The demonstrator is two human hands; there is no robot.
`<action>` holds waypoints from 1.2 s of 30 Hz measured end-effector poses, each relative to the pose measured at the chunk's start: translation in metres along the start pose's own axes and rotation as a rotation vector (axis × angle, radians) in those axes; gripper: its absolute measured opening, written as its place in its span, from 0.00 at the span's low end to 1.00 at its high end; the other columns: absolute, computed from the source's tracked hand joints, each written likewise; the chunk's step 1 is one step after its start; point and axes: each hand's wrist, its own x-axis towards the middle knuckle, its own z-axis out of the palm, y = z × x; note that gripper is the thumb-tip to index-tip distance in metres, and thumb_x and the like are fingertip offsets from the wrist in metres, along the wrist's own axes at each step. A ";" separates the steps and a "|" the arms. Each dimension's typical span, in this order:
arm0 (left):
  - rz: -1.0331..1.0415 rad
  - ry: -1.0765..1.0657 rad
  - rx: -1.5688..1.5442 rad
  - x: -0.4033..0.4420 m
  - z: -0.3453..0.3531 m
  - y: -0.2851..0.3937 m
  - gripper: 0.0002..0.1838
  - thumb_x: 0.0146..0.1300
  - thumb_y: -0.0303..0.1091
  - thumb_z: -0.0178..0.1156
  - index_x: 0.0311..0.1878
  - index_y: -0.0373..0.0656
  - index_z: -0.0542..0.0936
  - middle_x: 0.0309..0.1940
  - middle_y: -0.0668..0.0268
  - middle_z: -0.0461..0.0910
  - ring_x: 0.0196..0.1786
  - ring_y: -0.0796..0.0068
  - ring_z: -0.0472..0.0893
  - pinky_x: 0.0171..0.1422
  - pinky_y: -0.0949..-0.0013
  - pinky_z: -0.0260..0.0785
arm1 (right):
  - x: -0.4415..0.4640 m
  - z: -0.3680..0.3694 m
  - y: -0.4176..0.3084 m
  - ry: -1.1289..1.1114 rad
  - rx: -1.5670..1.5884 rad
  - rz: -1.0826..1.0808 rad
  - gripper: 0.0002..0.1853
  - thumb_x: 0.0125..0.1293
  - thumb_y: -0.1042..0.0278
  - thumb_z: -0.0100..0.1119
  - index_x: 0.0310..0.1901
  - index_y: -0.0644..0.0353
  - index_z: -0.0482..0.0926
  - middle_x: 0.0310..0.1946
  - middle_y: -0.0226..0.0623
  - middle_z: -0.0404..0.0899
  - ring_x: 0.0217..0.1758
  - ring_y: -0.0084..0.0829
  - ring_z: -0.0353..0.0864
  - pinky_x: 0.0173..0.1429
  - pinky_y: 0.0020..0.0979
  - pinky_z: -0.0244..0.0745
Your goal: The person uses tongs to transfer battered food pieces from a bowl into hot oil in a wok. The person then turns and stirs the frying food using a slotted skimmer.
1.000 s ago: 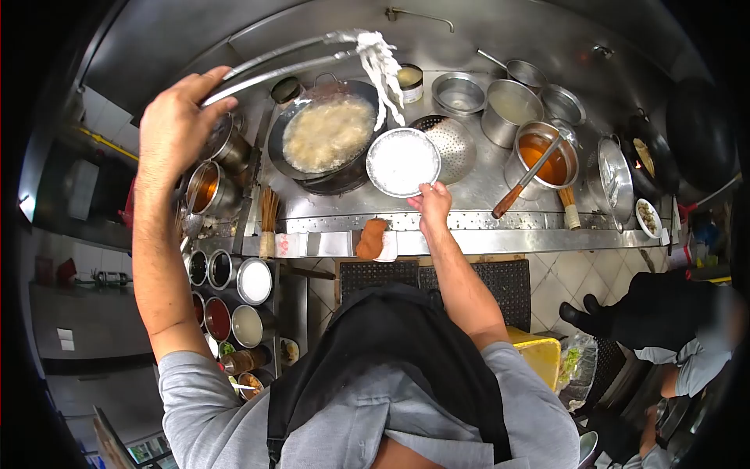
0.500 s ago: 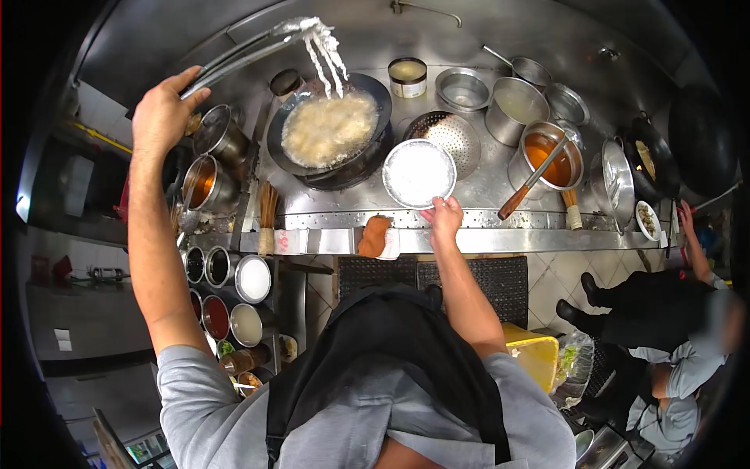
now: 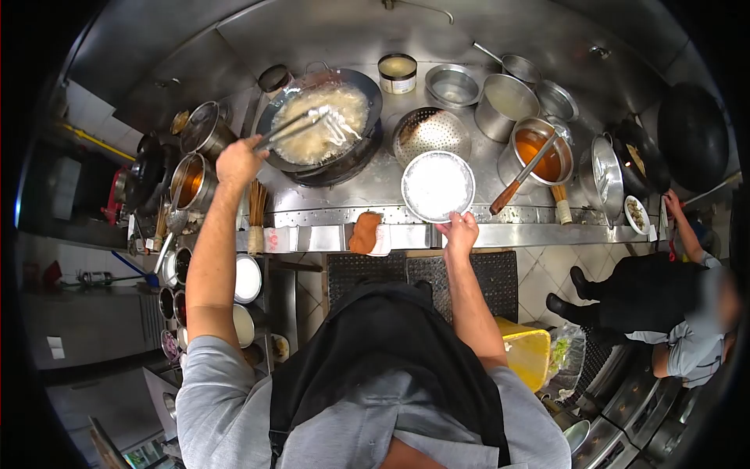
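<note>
My left hand (image 3: 240,162) is closed around the handle end of metal tongs (image 3: 291,130). Their tips reach over the wok (image 3: 276,156), close to white-coated strips (image 3: 338,127) at the bubbling oil (image 3: 312,144); whether the tips still grip the strips I cannot tell. With my right hand (image 3: 459,232) I hold the near rim of a round metal bowl (image 3: 404,197) of white powder (image 3: 437,184). The bowl is just in front of a perforated strainer (image 3: 422,133), partly covering its near edge.
Right of the bowl stands a pot of orange-brown liquid (image 3: 544,162) with a wooden-handled ladle (image 3: 516,187) across it. An orange-brown cloth (image 3: 365,233) lies on the counter's front edge. A co-worker (image 3: 644,293) is at the far right. A yellow bin (image 3: 531,352) stands behind my right arm.
My left hand has come down and to the right, bringing the tongs and hanging white strips from above the wok to the oil. The powder bowl has shifted slightly right.
</note>
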 end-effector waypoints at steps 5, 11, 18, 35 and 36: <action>-0.052 -0.017 -0.005 -0.031 0.030 -0.011 0.25 0.59 0.47 0.68 0.60 0.55 0.81 0.49 0.59 0.84 0.51 0.55 0.83 0.54 0.54 0.76 | -0.007 0.003 -0.011 -0.035 0.014 0.023 0.08 0.65 0.78 0.56 0.28 0.59 0.70 0.28 0.32 0.76 0.27 0.24 0.78 0.32 0.29 0.84; 0.147 0.091 -0.078 -0.066 -0.029 0.027 0.23 0.58 0.45 0.69 0.57 0.53 0.82 0.44 0.61 0.85 0.47 0.55 0.84 0.49 0.54 0.76 | -0.003 0.008 -0.010 -0.080 0.008 0.005 0.08 0.64 0.78 0.56 0.27 0.60 0.71 0.25 0.31 0.75 0.25 0.23 0.77 0.31 0.29 0.84; 0.485 -0.080 0.057 -0.094 -0.085 0.113 0.23 0.54 0.42 0.71 0.54 0.50 0.83 0.41 0.62 0.84 0.45 0.57 0.84 0.48 0.58 0.77 | -0.003 0.024 -0.011 -0.123 -0.022 -0.010 0.08 0.63 0.77 0.58 0.27 0.61 0.71 0.24 0.31 0.74 0.25 0.22 0.76 0.32 0.29 0.83; 0.501 0.069 0.106 -0.096 -0.146 0.149 0.21 0.55 0.43 0.70 0.53 0.53 0.84 0.38 0.62 0.84 0.43 0.58 0.84 0.48 0.56 0.78 | 0.012 0.028 -0.012 -0.117 0.054 -0.012 0.05 0.65 0.77 0.55 0.30 0.60 0.72 0.28 0.33 0.76 0.26 0.24 0.78 0.32 0.29 0.83; 0.499 0.072 0.125 -0.094 -0.151 0.145 0.22 0.55 0.43 0.70 0.54 0.53 0.84 0.38 0.63 0.84 0.43 0.57 0.84 0.48 0.56 0.77 | 0.011 0.030 -0.014 -0.122 0.049 0.006 0.03 0.65 0.77 0.54 0.32 0.61 0.73 0.30 0.33 0.78 0.27 0.25 0.80 0.33 0.29 0.83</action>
